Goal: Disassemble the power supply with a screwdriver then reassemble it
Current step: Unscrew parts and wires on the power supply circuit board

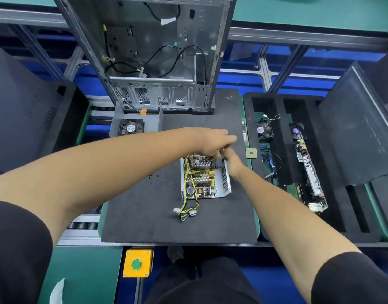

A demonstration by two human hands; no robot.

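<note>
1. Head view: the power supply (pixel 205 175) sits open on the black mat (pixel 144 205), near the middle. Its lid (pixel 136 122) with the fan lies further back, near the case (pixel 153 51).
2. Both hands meet at its back corner. The left hand (pixel 210 139) has curled fingers, pinching something small. I cannot tell what.
3. The right hand (pixel 232 160) is curled too. Its hold is hidden.
4. The metal box looks stiff and a bit heavy. Hold its side walls. The board and wires (pixel 187 212) look easy to break.
</note>
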